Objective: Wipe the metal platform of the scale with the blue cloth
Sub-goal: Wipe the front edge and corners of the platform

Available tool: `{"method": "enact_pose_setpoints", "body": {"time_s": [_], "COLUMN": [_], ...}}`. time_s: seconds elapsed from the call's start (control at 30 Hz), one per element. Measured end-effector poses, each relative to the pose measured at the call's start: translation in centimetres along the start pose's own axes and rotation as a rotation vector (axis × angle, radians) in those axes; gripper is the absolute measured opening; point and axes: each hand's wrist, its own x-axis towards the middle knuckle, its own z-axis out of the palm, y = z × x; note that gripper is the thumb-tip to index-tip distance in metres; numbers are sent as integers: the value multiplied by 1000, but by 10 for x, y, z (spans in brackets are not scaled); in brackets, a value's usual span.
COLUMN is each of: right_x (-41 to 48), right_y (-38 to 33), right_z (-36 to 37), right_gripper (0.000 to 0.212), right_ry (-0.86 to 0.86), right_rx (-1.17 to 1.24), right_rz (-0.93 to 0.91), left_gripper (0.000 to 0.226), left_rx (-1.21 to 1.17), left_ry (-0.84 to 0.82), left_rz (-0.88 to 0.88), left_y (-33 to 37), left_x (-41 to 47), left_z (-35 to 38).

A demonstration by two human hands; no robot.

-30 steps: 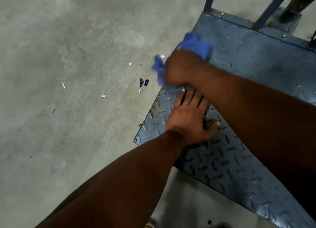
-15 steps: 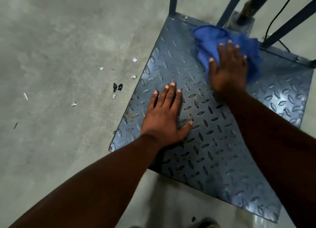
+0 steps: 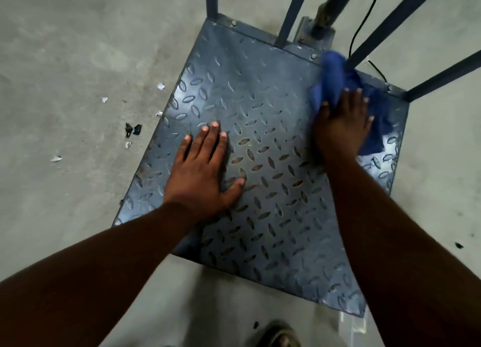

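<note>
The scale's metal platform (image 3: 260,91) is a dark grey tread plate lying on the concrete floor. My right hand (image 3: 341,128) presses flat on the crumpled blue cloth (image 3: 331,78) at the platform's far right corner, close to the upright bars. The cloth sticks out beyond my fingers and to the right of my palm. My left hand (image 3: 203,169) lies flat on the platform's left-middle part, fingers spread, holding nothing.
Dark blue upright bars (image 3: 291,16) and a post base with a black cable (image 3: 364,19) rise along the platform's far edge. Small white and black scraps (image 3: 132,129) litter the concrete floor to the left. A shoe tip (image 3: 278,333) shows at the bottom.
My right hand has swept the cloth from the platform's left edge across the far side to the far right corner. My left hand has stayed flat on the plate.
</note>
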Motion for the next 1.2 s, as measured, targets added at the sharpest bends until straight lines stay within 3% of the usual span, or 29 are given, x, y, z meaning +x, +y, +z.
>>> {"method": "enact_pose_setpoints", "body": {"time_s": [0.03, 0.07, 0.2, 0.23, 0.27, 0.3, 0.4, 0.47, 0.5, 0.6, 0.67, 0.73, 0.87, 0.93, 1.07, 1.13, 1.2], "right_x": [-3, -15, -87, -88, -79, -65, -14, -2, -8, -49, -64, -42, 3, 13, 26, 25, 17], "right_y": [-1, -12, -34, -29, -22, -14, -3, -20, -36, -84, -85, -54, 59, 97, 90, 57, 5], "right_z": [-2, -1, 12, 13, 12, 10, 1, -1, 0, 13, 18, 12, -14, -26, -25, -14, 0], "right_gripper": [69, 69, 61, 62, 63, 64, 70, 71, 71, 68, 66, 65, 65, 66, 65, 60, 56], "right_ry": [-1, 3, -137, -168, -169, -134, -51, -49, -51, -122, -140, -138, -32, -29, 0, 5, 1], "right_rx": [-19, -37, -57, -88, -101, -107, -67, -42, -56, -102, -121, -59, -28, 5, 65, 9, -13], "right_rz": [75, 16, -868, -986, -980, -846, -178, 62, 23, -544, -777, -631, 62, 223, 323, 229, 7], "left_gripper": [104, 104, 99, 96, 96, 98, 103, 102, 102, 99, 97, 100, 101, 101, 101, 101, 102], "left_rx": [-1, -6, -33, -38, -37, -32, -13, -18, -21, -30, -43, -47, -51, -43, -41, -35, -30], "left_ry": [1, 4, 67, 81, 75, 59, 67, 75, 75, 82, 88, 90, 112, 102, 92, 86, 86], "left_rz": [5, 8, 4, 4, 5, 5, -3, 1, 2, -1, -13, -3, 13, 13, 19, 26, 33], "left_y": [1, 1, 0, 0, 0, 1, 1, 0, 0, 1, 2, 3, 2, 2, 3, 4, 3], "left_x": [0, 0, -1, 0, 0, 0, -1, -1, -2, -1, -1, -2, -1, -1, -1, -1, 0], "left_z": [-1, -1, 2, 3, 2, 1, 0, 0, 1, 2, 2, 2, 3, 3, 3, 3, 3]}}
